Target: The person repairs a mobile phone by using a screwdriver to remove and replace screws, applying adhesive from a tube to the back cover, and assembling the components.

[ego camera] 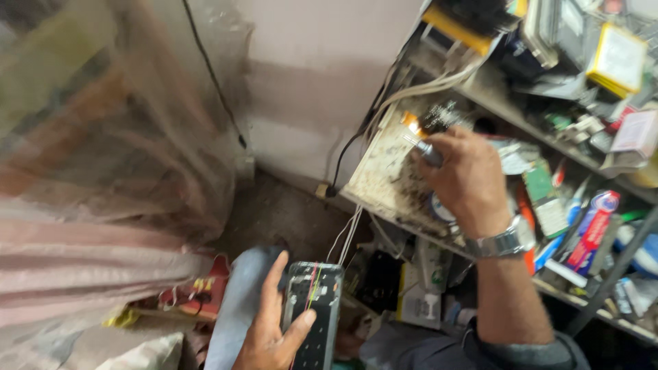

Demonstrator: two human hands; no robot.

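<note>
The left hand (274, 329) pinches an opened phone (314, 312) at six o'clock, the right hand (466, 178) grips a small tool (428, 152) at two o'clock; its thin wires (349, 236) might snag.

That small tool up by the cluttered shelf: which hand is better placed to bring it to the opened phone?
The right hand, probably: it already grips the small tool at the shelf. The left hand is busy holding the opened phone low down.

Probably a repair workshop: cluttered parts shelves (507, 109), wires (418, 89).
</note>
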